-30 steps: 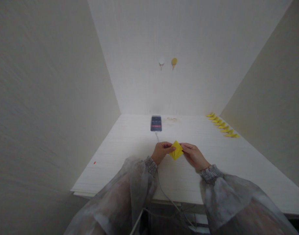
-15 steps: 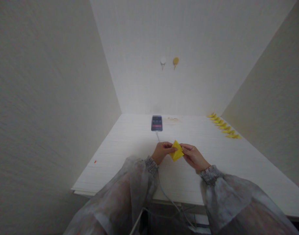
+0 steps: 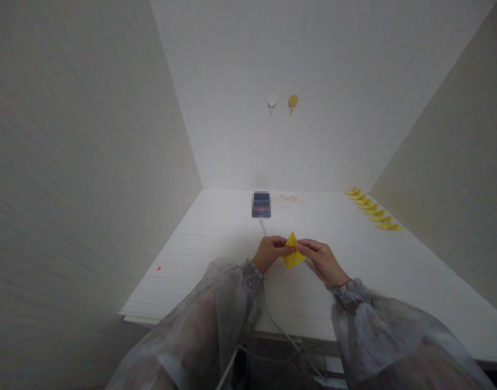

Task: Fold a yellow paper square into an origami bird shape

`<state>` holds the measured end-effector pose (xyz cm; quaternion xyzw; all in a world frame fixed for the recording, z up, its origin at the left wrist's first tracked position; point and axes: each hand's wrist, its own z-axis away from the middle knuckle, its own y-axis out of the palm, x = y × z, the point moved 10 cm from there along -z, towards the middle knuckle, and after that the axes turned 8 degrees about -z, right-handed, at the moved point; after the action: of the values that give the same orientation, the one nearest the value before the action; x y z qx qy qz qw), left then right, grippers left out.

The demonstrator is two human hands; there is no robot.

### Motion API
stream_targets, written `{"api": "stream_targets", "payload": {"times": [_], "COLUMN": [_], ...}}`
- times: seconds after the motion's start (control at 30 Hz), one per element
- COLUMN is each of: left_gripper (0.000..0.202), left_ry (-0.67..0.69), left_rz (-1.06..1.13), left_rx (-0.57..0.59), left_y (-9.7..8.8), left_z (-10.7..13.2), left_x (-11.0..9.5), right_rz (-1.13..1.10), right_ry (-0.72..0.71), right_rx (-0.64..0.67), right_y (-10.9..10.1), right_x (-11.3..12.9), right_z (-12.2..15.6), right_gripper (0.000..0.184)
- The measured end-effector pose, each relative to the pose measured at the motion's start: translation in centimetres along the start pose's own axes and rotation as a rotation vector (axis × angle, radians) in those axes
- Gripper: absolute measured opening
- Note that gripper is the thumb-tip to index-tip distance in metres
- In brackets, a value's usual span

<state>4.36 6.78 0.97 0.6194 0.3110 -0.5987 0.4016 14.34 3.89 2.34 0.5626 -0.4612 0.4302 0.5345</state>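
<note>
A small sheet of yellow origami paper (image 3: 292, 261), folded into a diamond shape, is held up above the white table between both hands. My left hand (image 3: 269, 252) pinches its left side, thumb on the front and a ring on one finger. From the right, my right hand (image 3: 322, 261) grips the paper near its upper right edge with thumb and fingers. The fingers behind the paper are partly hidden. Both wrists show grey knitted cuffs under sheer whitish sleeves.
A phone (image 3: 261, 205) lies near the back wall, a white cable (image 3: 272, 319) running toward me. Several folded yellow paper pieces (image 3: 372, 208) line the table's right side. An orange scrap (image 3: 159, 268) lies at left. Two hooks, white (image 3: 271, 101) and yellow (image 3: 292, 101), are on the wall.
My right thumb and fingers have moved slightly left, further over the paper's front. The upper right side of the paper is now folded inward, so its top looks narrower.
</note>
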Motion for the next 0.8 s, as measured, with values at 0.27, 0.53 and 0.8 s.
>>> {"api": "stream_targets", "payload": {"times": [0.27, 0.53, 0.8], "left_gripper": [0.031, 0.029, 0.033], "left_ry": [0.012, 0.042, 0.056], "left_rz": [-0.019, 0.000, -0.025], "left_rx": [-0.015, -0.002, 0.047], "left_y": [-0.1, 0.2, 1.0], "left_z": [-0.8, -0.5, -0.1], "left_x": [0.8, 0.0, -0.6], "right_rz": [0.230, 0.289, 0.304], "right_ry": [-0.148, -0.188, -0.189], "right_rx": [0.023, 0.000, -0.043], "right_y": [0.4, -0.1, -0.7], "right_x": [1.5, 1.2, 1.3], "right_z": [0.2, 0.2, 0.1], "right_gripper": [0.019, 0.023, 0.023]}}
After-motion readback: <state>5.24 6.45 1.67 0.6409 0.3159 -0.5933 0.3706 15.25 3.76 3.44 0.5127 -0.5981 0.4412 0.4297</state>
